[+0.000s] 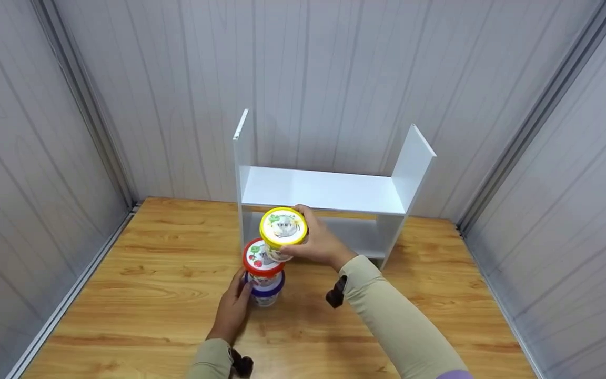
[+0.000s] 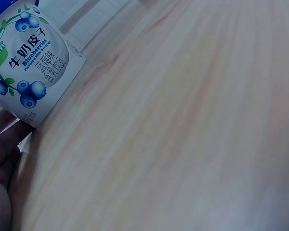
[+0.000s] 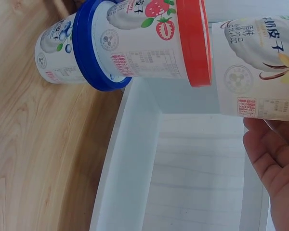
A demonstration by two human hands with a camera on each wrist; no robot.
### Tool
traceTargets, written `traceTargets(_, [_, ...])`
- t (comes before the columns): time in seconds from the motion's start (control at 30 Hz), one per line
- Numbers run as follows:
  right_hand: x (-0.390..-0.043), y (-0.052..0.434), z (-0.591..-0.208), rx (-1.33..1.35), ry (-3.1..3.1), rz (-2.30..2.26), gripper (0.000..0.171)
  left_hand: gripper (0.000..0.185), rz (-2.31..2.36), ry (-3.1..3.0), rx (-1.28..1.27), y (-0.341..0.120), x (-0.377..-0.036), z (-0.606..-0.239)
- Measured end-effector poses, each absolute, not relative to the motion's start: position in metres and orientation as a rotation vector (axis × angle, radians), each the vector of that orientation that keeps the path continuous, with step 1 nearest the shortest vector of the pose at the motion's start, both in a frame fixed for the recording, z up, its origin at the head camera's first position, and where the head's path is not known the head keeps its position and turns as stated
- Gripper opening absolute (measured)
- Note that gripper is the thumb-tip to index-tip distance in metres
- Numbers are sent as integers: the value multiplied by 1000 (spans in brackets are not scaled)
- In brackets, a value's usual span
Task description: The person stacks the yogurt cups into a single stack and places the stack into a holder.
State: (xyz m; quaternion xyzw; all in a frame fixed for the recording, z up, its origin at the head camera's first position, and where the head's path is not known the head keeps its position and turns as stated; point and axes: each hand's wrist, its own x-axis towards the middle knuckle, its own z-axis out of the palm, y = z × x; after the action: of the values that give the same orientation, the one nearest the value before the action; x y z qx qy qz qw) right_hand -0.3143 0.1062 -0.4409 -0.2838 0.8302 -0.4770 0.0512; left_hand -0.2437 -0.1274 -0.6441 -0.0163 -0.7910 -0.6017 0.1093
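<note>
My right hand [image 1: 324, 242] grips a yellow-lidded tub [image 1: 283, 226] by its side, thumb in front and fingers behind. Its base is right at the lid of a red-lidded strawberry tub [image 3: 156, 38], as the right wrist view shows. That red-lidded tub stands on a blue-lidded blueberry tub [image 2: 31, 62], which rests upright on the wooden table. From the left, my left hand [image 1: 232, 310] holds the blueberry tub low down, its fingers [image 2: 9, 137] around the base. The yellow-lidded tub partly covers the red lid in the head view.
A white two-tier shelf [image 1: 324, 189] with tall side panels stands close behind the tubs. The wooden table [image 1: 166, 273] reaches to panelled walls at the back [image 1: 187, 95] and both sides. Black wrist cameras sit on both sleeves.
</note>
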Motion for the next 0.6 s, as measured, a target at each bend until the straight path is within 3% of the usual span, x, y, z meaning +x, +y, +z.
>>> traceTargets(0.6, [-312,90,-441,-895,2473,-1447,98,54,-1755,-2344,-38,-127,-242,-641])
